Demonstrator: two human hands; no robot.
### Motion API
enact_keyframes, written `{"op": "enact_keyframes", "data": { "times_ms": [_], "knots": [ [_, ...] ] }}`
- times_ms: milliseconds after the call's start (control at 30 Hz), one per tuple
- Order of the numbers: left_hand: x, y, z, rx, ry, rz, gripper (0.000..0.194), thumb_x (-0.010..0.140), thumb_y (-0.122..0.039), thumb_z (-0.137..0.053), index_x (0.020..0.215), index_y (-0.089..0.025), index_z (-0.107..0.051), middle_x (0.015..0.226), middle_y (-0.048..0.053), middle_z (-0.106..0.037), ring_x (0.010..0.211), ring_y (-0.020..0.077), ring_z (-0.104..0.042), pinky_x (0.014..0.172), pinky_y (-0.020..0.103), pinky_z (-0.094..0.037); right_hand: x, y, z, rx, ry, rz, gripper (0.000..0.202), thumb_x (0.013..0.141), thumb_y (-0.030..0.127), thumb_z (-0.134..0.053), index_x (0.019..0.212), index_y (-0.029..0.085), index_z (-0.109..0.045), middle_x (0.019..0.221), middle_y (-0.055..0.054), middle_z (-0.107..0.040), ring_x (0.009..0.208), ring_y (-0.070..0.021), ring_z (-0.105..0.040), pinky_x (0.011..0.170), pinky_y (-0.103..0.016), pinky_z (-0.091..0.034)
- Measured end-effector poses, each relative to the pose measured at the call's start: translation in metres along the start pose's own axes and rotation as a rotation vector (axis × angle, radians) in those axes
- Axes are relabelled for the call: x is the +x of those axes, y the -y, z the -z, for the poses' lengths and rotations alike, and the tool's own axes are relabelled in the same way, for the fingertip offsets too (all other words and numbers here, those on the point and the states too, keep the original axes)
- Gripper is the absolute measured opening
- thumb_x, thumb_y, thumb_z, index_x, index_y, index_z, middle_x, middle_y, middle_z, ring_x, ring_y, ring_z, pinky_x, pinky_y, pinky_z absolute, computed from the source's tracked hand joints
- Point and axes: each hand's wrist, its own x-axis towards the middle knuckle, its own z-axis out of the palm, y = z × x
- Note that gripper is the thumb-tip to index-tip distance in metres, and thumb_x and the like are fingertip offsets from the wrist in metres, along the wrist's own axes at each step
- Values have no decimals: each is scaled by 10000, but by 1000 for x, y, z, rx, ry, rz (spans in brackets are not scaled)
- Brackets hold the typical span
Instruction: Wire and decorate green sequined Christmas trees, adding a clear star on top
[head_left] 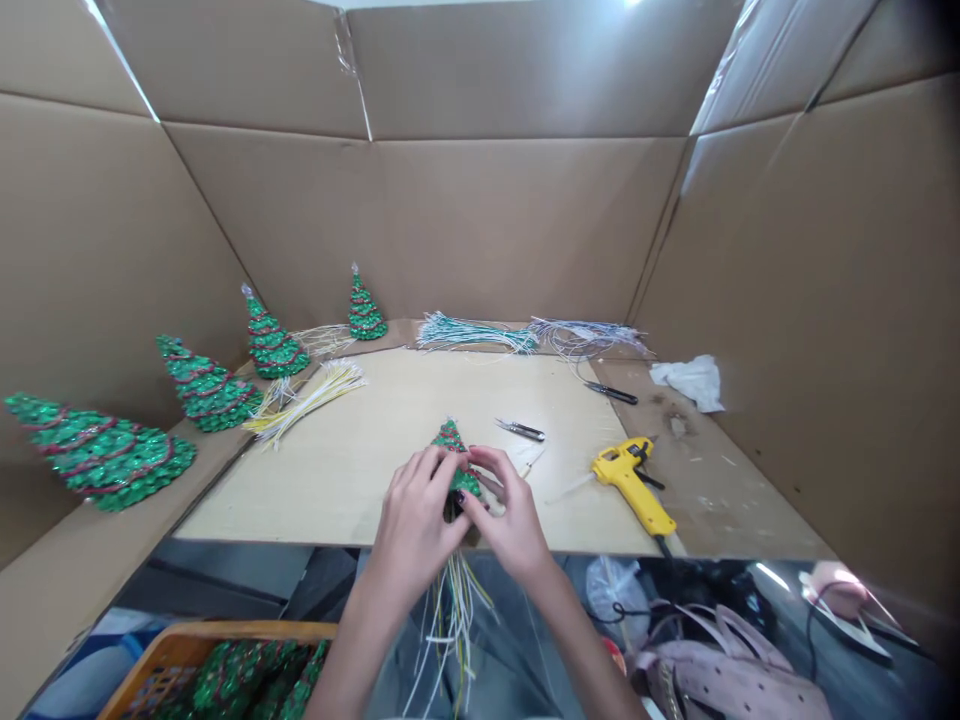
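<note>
A small green artificial Christmas tree (pixel 466 482) with red garland lies at the table's front edge, its tip pointing away from me. My left hand (pixel 424 495) grips it from the left, fingers curled over its side. On the right, my right hand (pixel 514 510) closes around the tree's lower part with thumb and fingers. White and yellow wires (pixel 454 620) hang from the base over the table edge. Both hands hide most of the tree's middle. Just beyond the hands lie thread snips (pixel 520 430) and a thin pointed tool (pixel 531 463).
A yellow glue gun (pixel 634 485) lies at the right, near more snips (pixel 611 392) and white tissue (pixel 690 382). Wire bundles (pixel 476 334) lie at the back. Finished-looking trees (pixel 210 385) line the left; an orange basket (pixel 217 630) of trees stands below. Cardboard walls (pixel 510 220) enclose the table.
</note>
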Motion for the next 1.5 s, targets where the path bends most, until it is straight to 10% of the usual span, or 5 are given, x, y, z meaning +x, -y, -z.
{"op": "enact_keyframes", "data": {
  "times_ms": [1500],
  "knots": [
    [4, 7, 5, 88, 46, -16, 205, 876, -164, -582, 1065, -208, -518, 1100, 81, -589, 1049, 301, -547, 872, 442, -481, 11, -13, -13, 271, 46, -25, 457, 823, 232, -716, 1260, 269, -589, 1428, -70, -589, 1426, -229, -476, 1208, -432, -388]
  ]
}}
